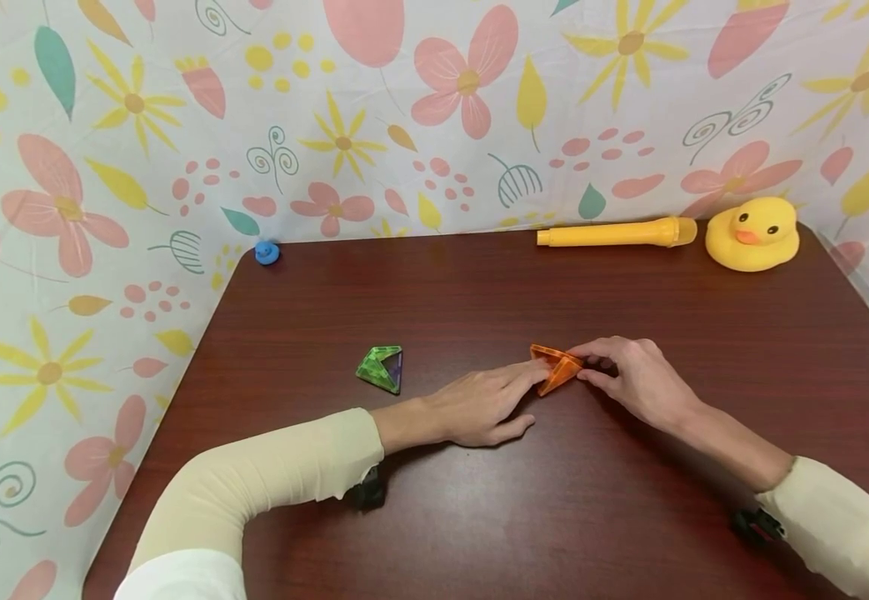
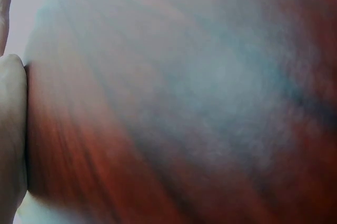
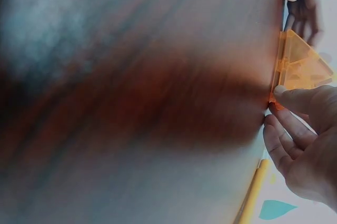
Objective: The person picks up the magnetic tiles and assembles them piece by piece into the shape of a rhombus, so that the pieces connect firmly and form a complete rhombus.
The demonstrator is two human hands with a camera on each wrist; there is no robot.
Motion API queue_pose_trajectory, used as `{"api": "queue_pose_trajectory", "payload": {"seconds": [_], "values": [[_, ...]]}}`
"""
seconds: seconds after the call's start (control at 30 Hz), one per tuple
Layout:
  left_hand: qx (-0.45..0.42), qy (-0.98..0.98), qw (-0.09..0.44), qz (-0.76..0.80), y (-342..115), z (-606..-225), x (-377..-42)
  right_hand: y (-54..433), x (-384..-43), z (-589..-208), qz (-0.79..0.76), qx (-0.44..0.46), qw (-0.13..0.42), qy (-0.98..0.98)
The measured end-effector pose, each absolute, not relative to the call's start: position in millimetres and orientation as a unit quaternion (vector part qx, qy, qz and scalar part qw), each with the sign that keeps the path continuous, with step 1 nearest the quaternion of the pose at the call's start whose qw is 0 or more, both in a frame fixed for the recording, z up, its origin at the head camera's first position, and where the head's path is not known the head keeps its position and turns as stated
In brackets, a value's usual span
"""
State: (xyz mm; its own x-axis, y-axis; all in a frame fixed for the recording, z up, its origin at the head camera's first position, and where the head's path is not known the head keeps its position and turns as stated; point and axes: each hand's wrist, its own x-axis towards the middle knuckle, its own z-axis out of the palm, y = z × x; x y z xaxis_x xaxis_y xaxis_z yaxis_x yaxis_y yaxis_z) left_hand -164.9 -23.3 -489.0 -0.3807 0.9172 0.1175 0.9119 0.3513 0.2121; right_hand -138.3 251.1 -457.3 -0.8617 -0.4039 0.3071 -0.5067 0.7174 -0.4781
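While green tiles [image 1: 369, 369] lie apart, right grip [image 1: 638, 379] pinches orange tiles [image 1: 562, 374], left grip [image 1: 482, 406] outstretched.

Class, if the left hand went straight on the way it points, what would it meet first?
Probably the orange tiles, which the left hand seems to touch; the right hand lies beyond.

Dark reddish-brown table [image 1: 479, 287]; on it green tiles [image 1: 371, 365], orange tiles [image 1: 560, 375], yellow microphone [image 1: 614, 234], yellow duck [image 1: 752, 242], blue duck [image 1: 266, 253].
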Motion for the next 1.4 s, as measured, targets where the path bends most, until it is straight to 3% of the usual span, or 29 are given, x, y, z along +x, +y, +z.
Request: {"api": "queue_pose_trajectory", "payload": {"seconds": [1.4], "values": [[0.541, 0.832, 0.021, 0.121, -21.7, -488.1, -164.2, 250.3, -139.2, -453.0, 0.270, 0.272, 0.096, -0.919]]}}
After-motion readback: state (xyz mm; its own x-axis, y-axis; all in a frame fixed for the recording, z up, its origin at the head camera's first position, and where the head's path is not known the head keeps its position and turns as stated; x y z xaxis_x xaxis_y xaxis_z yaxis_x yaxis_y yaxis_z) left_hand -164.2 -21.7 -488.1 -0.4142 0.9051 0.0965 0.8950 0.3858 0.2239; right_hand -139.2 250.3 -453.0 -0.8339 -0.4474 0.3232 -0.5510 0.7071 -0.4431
